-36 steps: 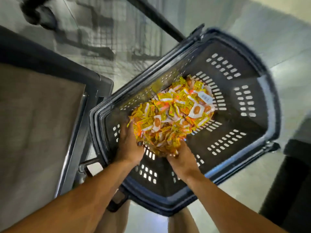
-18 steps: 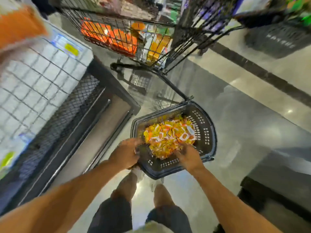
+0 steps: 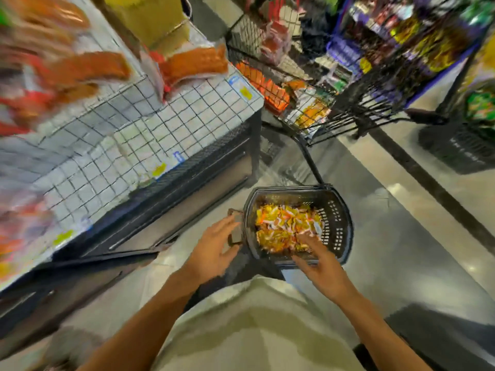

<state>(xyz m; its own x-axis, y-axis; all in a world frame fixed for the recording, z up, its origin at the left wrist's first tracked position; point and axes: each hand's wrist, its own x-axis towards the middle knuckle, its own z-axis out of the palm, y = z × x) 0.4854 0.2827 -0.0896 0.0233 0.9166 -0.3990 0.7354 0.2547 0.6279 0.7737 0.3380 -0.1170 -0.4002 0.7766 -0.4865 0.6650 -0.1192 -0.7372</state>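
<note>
Head view: perforated plastic basket (image 3: 336, 228), crinkly yellow sachets (image 3: 284, 226).

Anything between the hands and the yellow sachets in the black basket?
Nothing visible. The right hand is open over the yellow and orange sachets at the near rim of the black perforated plastic basket; the left hand is open beside its left rim.

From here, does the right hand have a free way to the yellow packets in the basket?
Probably yes. The right hand is open over the near rim of the basket, fingers at the edge of the yellow packets. Nothing covers them, and the left hand is off to the side.
</note>
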